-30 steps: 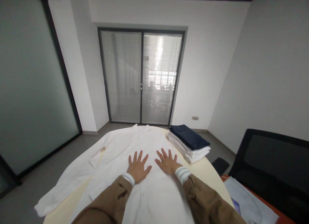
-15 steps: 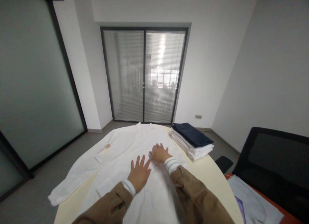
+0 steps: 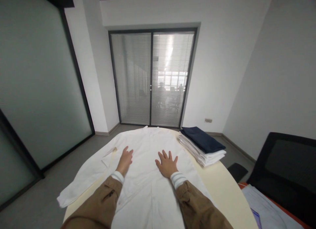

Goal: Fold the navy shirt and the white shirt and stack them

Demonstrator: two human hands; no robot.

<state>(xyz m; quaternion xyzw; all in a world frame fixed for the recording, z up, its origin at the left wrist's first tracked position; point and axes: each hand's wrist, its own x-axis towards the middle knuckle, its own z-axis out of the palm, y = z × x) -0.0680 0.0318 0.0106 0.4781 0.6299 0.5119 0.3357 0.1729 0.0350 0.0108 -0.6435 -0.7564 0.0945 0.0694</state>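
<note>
White cotton-like cloth, thin and softly rumpled: that's the shirt [image 3: 144, 171], laid out over the rounded, smooth cream table [image 3: 222, 189] right in front of the person. Its long axis runs away from the wearer's body, collar [image 3: 152, 128] at the far rim, placket [image 3: 152, 202] coming straight down the middle towards them. One long sleeve [image 3: 86, 174] slants out to the person's left, its end reaching the table's edge, a strip of cream showing between it and the body.

The right hand [image 3: 167, 165] rests palm down on the shirt, fingers fanned wide, holding nothing. The left hand [image 3: 125, 161] is over the cloth nearer the sleeve, turned edge-on with fingers partly bent; I can't tell whether it pinches any fabric.

Just beyond the right hand sits a squared stack [image 3: 197, 153] of folded white layers, topped by flat navy cloth [image 3: 202, 139]. Over by the black mesh chair [image 3: 288, 163] lies a pale, creased sheet [image 3: 266, 206], its faint marks too blurred to read.
</note>
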